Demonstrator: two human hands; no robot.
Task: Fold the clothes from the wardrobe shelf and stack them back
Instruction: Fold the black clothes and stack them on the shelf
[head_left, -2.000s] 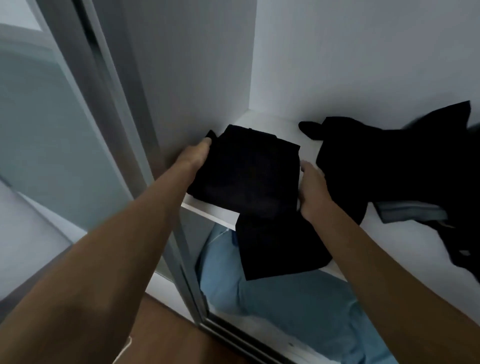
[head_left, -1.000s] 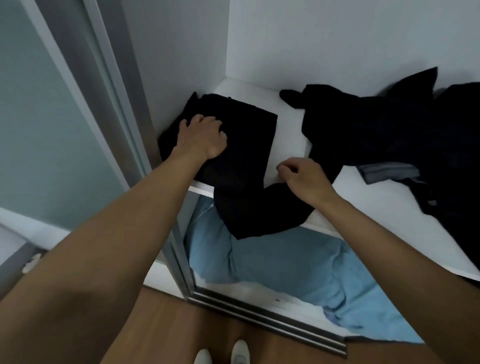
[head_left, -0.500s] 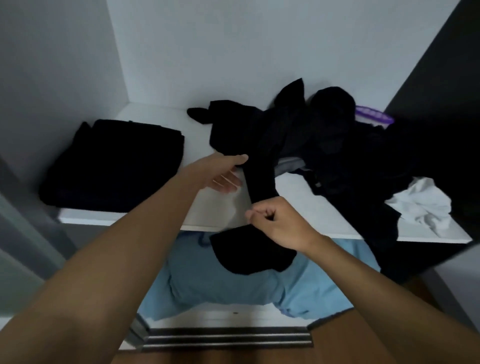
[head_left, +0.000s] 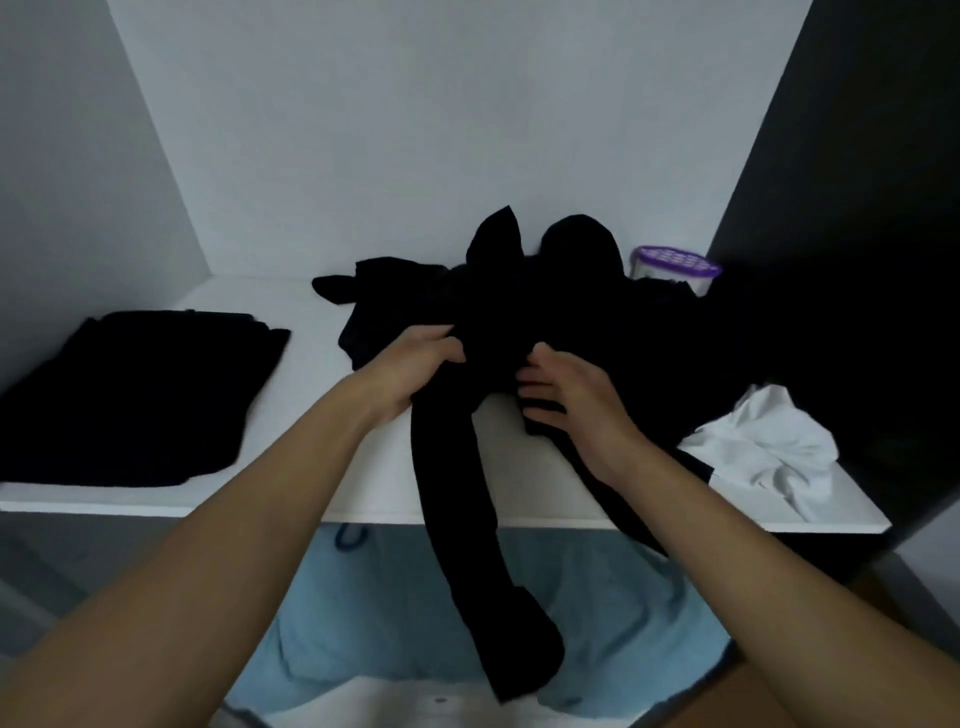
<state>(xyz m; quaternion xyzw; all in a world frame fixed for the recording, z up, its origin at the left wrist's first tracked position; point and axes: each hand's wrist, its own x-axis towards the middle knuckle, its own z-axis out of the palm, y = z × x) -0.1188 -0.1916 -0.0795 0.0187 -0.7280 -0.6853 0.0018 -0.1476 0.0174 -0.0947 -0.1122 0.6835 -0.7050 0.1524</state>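
Observation:
A folded black garment (head_left: 135, 395) lies flat at the left end of the white wardrobe shelf (head_left: 363, 467). A heap of unfolded black clothes (head_left: 597, 332) covers the shelf's middle and right. My left hand (head_left: 415, 366) and my right hand (head_left: 563, 395) both grip black cloth at the front of that heap. Between them a long black piece (head_left: 467, 530), a sleeve or leg, hangs over the shelf's front edge. A crumpled white garment (head_left: 774, 452) lies at the right front corner.
A clear tub with a purple grid lid (head_left: 675, 267) stands at the back right behind the heap. Light blue cloth (head_left: 374, 613) fills the compartment below the shelf. White walls close the left and back; a dark panel (head_left: 857, 208) closes the right.
Both hands left the folded black garment at the left and moved right to the heap. The view swung right. Both hands now grip the cloth higher up on the shelf.

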